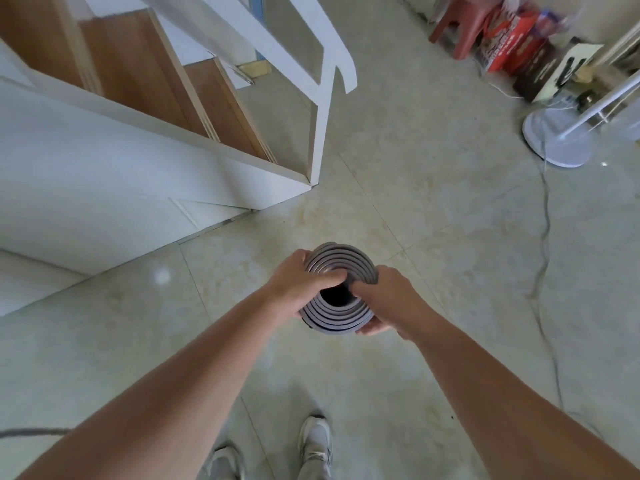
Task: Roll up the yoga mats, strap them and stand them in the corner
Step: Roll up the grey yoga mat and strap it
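1. Head view looked straight down on a rolled yoga mat point(332, 262), seen end-on, so its grey layers showed as a spiral round a dark hollow core.
2. The left hand point(298, 282) gripped the roll's left side, fingers curled over the upper rim toward the core.
3. The right hand point(388, 299) clamped the right side, its thumb reaching into the core and its fingers wrapped under the near edge.
4. The mat was upright between both hands, over the tiled floor point(433, 220) ahead of the person's grey shoes point(315, 441) (whether its lower end touched the tiles could not be told).
5. A white staircase point(121, 161) with wooden steps rose at the left, near the mat.
6. Well apart at the right stood a white fan base point(557, 140), its cable point(545, 220) trailing across the floor, with a red stool point(464, 26) beyond.
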Available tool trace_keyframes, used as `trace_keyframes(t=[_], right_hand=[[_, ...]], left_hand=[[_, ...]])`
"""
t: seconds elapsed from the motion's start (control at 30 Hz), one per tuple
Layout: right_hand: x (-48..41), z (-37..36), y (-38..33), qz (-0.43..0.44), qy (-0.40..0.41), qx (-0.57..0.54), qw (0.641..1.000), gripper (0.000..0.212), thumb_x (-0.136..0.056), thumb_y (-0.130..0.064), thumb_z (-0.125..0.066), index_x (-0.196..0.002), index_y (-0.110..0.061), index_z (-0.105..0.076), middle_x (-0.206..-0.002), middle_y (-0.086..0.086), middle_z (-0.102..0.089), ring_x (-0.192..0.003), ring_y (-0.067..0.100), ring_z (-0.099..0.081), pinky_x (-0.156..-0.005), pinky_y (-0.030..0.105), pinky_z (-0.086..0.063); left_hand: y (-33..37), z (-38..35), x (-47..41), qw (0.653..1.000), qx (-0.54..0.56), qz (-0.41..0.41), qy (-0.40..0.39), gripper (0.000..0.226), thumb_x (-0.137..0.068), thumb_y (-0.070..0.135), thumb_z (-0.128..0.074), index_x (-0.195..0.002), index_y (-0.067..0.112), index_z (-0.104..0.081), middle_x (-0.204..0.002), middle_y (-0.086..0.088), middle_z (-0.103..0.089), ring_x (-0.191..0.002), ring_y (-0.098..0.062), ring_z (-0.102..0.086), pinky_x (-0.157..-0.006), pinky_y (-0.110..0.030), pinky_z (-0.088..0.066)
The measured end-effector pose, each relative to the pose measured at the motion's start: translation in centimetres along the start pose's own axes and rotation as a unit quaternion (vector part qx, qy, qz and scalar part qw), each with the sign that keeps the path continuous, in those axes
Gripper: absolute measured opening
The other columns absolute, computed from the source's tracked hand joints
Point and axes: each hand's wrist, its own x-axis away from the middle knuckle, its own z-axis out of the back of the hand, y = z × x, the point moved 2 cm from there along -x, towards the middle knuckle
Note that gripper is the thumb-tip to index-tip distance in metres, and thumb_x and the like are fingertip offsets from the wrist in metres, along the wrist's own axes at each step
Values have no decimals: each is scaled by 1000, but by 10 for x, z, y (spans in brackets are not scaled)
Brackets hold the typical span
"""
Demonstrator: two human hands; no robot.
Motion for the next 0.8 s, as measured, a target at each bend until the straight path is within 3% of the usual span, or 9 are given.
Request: trace_keyframes(t=[0.1, 0.23, 0.43, 0.6, 0.8], right_hand=[[42, -5, -48, 26, -35, 32, 999, 27, -90, -27, -64, -109, -10, -53, -109, 16, -58, -60, 35, -73, -63, 47, -63], [115, -30, -131, 78, -83, 107, 988, 27, -92, -26, -61, -111, -10, -52, -105, 19, -62, -60, 35, -73, -65, 48, -63], [225, -108, -263, 175, -161, 215, 947, 40, -84, -32, -68, -112, -9, -51, -102, 13, -64, -68, 34, -74, -69, 53, -61], [306, -202, -360, 257, -229, 297, 891, 38, -85, -34, -67, -108, -6, -55, -104, 22, -64, -60, 36, -73, -61, 49, -62], [387, -347, -446, 369, -302, 363, 801, 42, -86, -48, -66, -115, -19, -56, -106, 9, -67, -64, 29, -74, -63, 42, -63]], left_hand=[[22, 41, 41, 997, -16, -9, 70, 43, -74, 19, -81, -107, 23, -54, -104, -5, -66, -94, -25, -66, -74, -47, -61], [55, 112, 123, 987, -30, -11, 159, 40, -75, 15, -74, -110, 16, -54, -103, -9, -66, -93, -26, -63, -69, -33, -51], [64, 244, 260, 958, 93, 12, 271, 39, -75, 22, -77, -108, 12, -59, -99, -10, -66, -90, -34, -66, -64, -53, -62], [40, 350, 356, 910, 189, 7, 370, 34, -75, 23, -80, -102, 10, -63, -100, -14, -69, -92, -36, -67, -64, -53, -62], [-21, 475, 449, 818, 323, -7, 477, 27, -80, 22, -79, -98, 6, -67, -96, -13, -70, -84, -31, -68, -50, -41, -58]])
